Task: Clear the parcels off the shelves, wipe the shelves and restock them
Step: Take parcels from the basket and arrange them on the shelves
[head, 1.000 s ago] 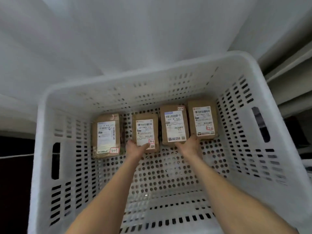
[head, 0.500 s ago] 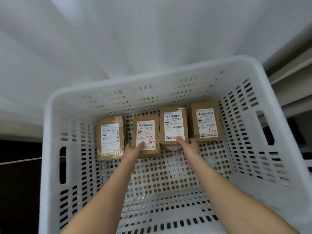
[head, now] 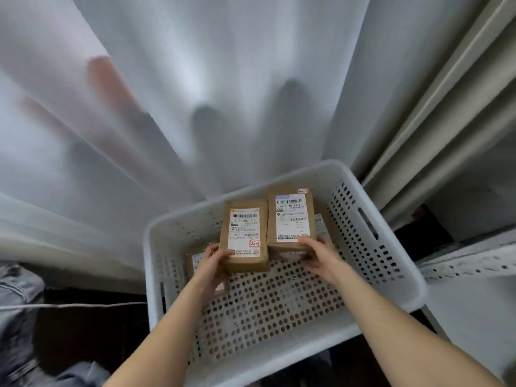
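In the head view, your left hand (head: 211, 264) has its fingers curled round the near left corner of the left parcel (head: 243, 233), the brown one with the red-edged sticker reading 33-6. Your right hand (head: 317, 254) pinches the near end of the right parcel (head: 291, 217), thumb on top by the label and fingers underneath. Both parcels sit just beyond your fingertips, side by side and almost touching. They look raised off the floor of the white crate (head: 363, 238), since the right one's far end crosses the crate's far rim.

Under your left hand, a third parcel (head: 196, 260) lies on the crate floor with only a corner showing. A fourth parcel (head: 321, 222) lies just past your right hand, mostly hidden behind the one you hold. Well off to the right of your right hand is a perforated metal shelf (head: 460, 261). A pale curtain (head: 167, 107) hangs beyond both hands.

My reading is that the clearing is done, because all the parcels in view are in the crate. With two parcels coming up out of it, restocking looks to be starting. These two need placing and the other two are left to fetch. Whether the shelf has been wiped cannot be told from here.
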`<state>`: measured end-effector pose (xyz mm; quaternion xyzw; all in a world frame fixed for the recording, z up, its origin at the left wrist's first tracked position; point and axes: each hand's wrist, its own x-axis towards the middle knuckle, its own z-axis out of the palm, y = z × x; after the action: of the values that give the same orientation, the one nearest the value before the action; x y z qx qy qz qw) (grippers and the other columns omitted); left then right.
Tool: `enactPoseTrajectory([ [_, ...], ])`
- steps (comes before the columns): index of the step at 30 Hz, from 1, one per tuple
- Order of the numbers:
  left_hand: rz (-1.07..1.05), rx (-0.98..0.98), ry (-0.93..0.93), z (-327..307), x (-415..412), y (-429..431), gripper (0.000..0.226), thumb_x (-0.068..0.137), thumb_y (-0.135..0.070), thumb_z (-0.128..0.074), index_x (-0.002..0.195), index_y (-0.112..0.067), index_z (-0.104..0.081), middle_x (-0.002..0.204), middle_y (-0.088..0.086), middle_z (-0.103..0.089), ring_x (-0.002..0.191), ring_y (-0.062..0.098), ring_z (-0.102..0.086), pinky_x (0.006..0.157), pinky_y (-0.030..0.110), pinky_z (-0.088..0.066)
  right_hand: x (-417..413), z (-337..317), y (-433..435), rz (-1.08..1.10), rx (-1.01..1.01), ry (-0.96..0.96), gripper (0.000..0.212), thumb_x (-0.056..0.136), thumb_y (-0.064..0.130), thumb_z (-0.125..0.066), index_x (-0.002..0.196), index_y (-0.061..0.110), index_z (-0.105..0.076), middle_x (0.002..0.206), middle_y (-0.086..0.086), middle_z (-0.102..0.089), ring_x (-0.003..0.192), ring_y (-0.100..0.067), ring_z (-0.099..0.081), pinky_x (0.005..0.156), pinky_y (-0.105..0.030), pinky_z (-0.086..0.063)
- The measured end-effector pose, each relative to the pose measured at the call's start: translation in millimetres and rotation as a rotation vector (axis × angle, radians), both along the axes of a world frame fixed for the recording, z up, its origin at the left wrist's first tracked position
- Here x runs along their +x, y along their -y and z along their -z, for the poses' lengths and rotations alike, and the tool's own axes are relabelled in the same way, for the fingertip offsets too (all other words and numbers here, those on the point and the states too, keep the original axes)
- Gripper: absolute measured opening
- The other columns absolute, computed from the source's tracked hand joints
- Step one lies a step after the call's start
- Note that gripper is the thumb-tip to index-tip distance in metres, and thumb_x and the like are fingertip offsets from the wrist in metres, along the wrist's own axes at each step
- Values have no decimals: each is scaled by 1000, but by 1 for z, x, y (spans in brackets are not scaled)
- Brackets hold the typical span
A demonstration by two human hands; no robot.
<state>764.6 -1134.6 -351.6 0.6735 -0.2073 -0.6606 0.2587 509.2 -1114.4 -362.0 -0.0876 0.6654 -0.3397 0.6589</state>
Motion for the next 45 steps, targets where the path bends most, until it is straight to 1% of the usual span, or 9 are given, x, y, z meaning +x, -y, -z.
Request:
enactPoseTrajectory([
  [6, 143, -112, -89, -60, 0, -6, 39, 88, -14, -63, 123, -26, -51, 120, 11, -61, 107, 32, -60, 98, 47, -47, -17, -70, -35, 118, -109, 48, 69, 79, 17, -76, 139, 19, -42, 122, -11, -60, 108, -30, -60, 94, -43, -53],
  [10, 145, -201, -97, -94, -16, -24, 49, 87, -16, -65, 132, -23, -46, 116, 10, -63, 99, 27, -63, 87, 41, -52, -25, -108, -68, 232, -196, 64, 35, 83, 9, -71, 111, 18, -54, 103, -7, -63, 93, -22, -62, 75, -34, -54],
  [12, 135, -241, -111, -107, -24, -35, 49, 88, -16, -64, 133, -20, -46, 114, 10, -63, 97, 24, -64, 80, 37, -53, -29, -122, -87, 292, -248, 62, 29, 83, 8, -71, 105, 20, -56, 102, -7, -64, 95, -21, -61, 77, -35, -53],
  [17, 157, -352, -164, -146, -41, -93, 49, 88, -14, -64, 134, -17, -46, 117, 11, -62, 104, 24, -61, 86, 35, -52, -44, -156, -165, 372, -376, 50, 31, 82, 6, -70, 110, 15, -61, 110, -11, -67, 106, -24, -61, 97, -47, -50],
  [22, 219, -410, -210, -182, -58, -164, 48, 89, -12, -62, 134, -15, -46, 115, 12, -61, 102, 25, -61, 85, 35, -53, -53, -187, -255, 466, -436, 23, 27, 82, 6, -70, 106, 15, -59, 107, -11, -64, 94, -21, -61, 74, -36, -55],
  [27, 302, -445, -255, -212, -84, -208, 42, 90, -13, -62, 129, -17, -49, 110, 10, -64, 91, 20, -64, 69, 28, -53, -66, -217, -321, 564, -494, 2, 25, 82, 5, -70, 101, 15, -58, 106, -10, -64, 95, -20, -60, 92, -43, -53],
  [36, 515, -487, -340, -262, -151, -220, 33, 88, -16, -65, 119, -20, -54, 103, 9, -67, 80, 17, -68, 59, 22, -58, -100, -260, -378, 791, -571, -85, 46, 78, 11, -74, 120, 11, -56, 113, -13, -64, 102, -22, -62, 83, -36, -57],
  [40, 607, -509, -364, -273, -181, -220, 31, 90, -17, -64, 119, -18, -55, 100, 7, -68, 87, 18, -66, 72, 28, -58, -108, -276, -392, 855, -584, -127, 35, 82, 12, -72, 114, 11, -58, 108, -10, -63, 97, -17, -61, 82, -32, -57],
  [45, 739, -518, -425, -288, -241, -237, 36, 89, -16, -64, 123, -14, -54, 98, 6, -69, 82, 17, -65, 62, 26, -57, -137, -296, -434, 978, -588, -232, 34, 83, 11, -71, 112, 15, -54, 107, -10, -62, 99, -18, -59, 87, -36, -56],
])
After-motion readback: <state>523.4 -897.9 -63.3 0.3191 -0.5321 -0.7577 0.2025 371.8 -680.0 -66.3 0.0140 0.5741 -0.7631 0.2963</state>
